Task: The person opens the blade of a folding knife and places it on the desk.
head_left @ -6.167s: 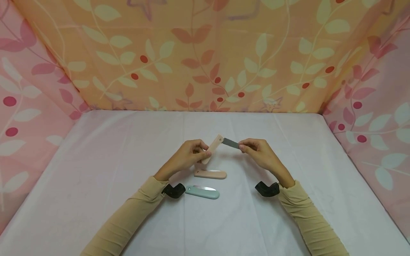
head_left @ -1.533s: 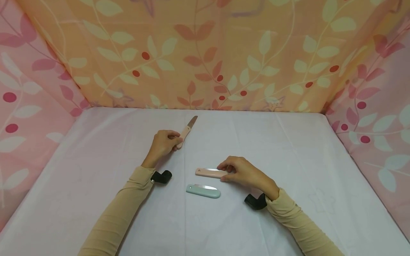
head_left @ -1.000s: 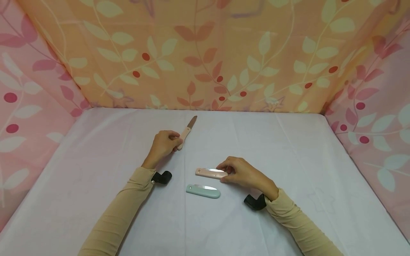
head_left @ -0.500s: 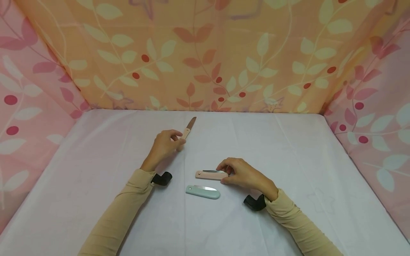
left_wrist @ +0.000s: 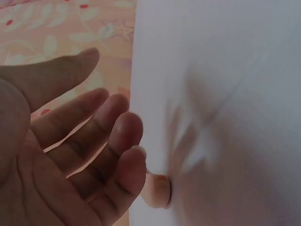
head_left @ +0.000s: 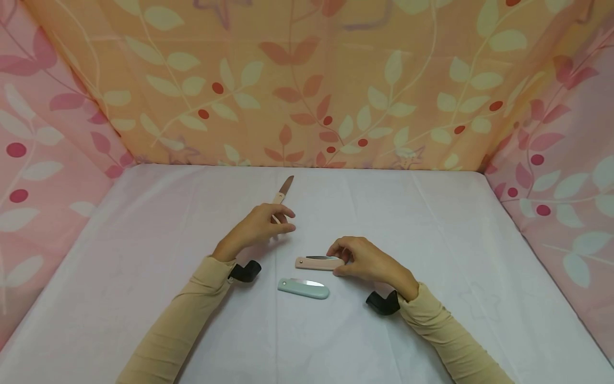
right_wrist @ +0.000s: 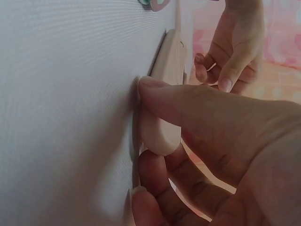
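Observation:
My left hand [head_left: 261,224] hovers over the cloth with loosely bent fingers and nothing in its grasp. Just beyond it lies an unfolded folding knife [head_left: 280,198], its blade pointing to the back; the hand hides part of the handle. In the left wrist view, the end of a beige handle [left_wrist: 159,191] shows past the fingertips. My right hand [head_left: 366,260] pinches the right end of a folded pink folding knife [head_left: 312,264] between thumb and fingers. That pale handle [right_wrist: 167,61] lies close along the cloth in the right wrist view. A folded mint-green folding knife [head_left: 304,289] lies nearer the front.
White cloth [head_left: 431,330] covers the table. An orange leaf-patterned curtain [head_left: 307,80] stands along the back edge, and pink patterned curtains [head_left: 48,160] border both sides. Black wrist-worn devices [head_left: 245,272] stick out inward from both sleeves.
The hands first held one beige knife between them, its blade partly unfolded. The left hand laid it at the back and has now let go, moving right and forward. The right hand took the pink knife.

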Motion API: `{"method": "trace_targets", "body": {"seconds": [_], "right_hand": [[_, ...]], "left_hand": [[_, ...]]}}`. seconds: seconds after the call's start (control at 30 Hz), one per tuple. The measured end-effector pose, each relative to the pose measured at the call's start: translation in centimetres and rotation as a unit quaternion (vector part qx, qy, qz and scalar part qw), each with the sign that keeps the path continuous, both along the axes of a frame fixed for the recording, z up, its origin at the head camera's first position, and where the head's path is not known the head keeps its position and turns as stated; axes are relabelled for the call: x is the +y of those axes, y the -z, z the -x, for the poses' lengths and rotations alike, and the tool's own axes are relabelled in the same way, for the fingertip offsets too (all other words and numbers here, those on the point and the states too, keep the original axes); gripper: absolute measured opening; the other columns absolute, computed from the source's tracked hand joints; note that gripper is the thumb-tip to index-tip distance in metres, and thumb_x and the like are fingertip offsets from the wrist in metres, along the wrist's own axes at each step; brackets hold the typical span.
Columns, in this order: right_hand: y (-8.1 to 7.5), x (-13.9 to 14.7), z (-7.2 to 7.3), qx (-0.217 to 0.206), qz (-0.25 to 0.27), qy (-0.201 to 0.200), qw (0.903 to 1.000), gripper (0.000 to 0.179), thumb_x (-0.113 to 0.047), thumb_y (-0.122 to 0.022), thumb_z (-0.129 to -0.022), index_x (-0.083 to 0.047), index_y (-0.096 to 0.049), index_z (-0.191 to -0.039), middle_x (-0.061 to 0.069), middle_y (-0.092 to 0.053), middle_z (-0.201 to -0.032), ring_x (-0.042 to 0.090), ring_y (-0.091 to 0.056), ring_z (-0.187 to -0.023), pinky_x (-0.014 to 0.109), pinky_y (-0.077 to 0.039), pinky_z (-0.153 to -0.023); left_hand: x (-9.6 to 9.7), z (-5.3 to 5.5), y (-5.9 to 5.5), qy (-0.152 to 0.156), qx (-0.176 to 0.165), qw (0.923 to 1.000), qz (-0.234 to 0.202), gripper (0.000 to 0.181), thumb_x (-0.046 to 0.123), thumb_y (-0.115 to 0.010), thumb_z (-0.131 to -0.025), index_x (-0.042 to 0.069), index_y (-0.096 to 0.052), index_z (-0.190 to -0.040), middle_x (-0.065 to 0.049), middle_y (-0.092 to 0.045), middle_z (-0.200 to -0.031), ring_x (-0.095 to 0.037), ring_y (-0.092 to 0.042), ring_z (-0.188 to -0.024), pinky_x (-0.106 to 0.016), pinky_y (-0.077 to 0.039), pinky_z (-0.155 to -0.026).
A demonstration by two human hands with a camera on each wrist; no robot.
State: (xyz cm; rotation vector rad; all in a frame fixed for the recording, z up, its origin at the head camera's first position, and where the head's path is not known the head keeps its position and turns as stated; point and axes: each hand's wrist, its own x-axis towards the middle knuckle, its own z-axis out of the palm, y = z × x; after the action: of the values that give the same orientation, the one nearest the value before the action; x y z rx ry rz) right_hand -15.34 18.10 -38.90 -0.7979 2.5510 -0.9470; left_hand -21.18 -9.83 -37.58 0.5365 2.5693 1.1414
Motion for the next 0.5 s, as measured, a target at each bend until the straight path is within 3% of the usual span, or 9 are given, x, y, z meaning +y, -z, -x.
{"method": "trace_targets", "body": {"seconds": [0.23, 0.5], "right_hand": [[-0.1, 0.1, 0.1, -0.010, -0.006, 0.005, 0.9999, 0.029, -0.010, -0.081, -0.080, -0.007, -0.068, -0.106, 0.000, -0.066, -0.088, 0.010, -0.057, -0.079, 0.020, -0.046, -0.070], [-0.2, 0.2, 0.1, -0.026, -0.006, 0.012, 0.9996, 0.028, -0.008, -0.080, -0.079, -0.006, -0.068, -0.104, 0.001, -0.065, -0.086, 0.009, -0.055, -0.075, 0.020, -0.046, -0.067]], "left_hand": [[0.7, -0.7, -0.2, 0.077, -0.014, 0.9969, 0.001, 0.035, 0.023, -0.075, -0.089, 0.003, -0.068, -0.117, -0.007, -0.067, -0.092, -0.014, -0.058, -0.070, -0.026, -0.046, -0.064], [1.3, -1.2, -0.1, 0.120, -0.031, 0.9920, 0.021, 0.033, 0.021, -0.076, -0.088, 0.004, -0.069, -0.115, -0.005, -0.069, -0.090, -0.012, -0.058, -0.075, -0.023, -0.046, -0.066]]}}
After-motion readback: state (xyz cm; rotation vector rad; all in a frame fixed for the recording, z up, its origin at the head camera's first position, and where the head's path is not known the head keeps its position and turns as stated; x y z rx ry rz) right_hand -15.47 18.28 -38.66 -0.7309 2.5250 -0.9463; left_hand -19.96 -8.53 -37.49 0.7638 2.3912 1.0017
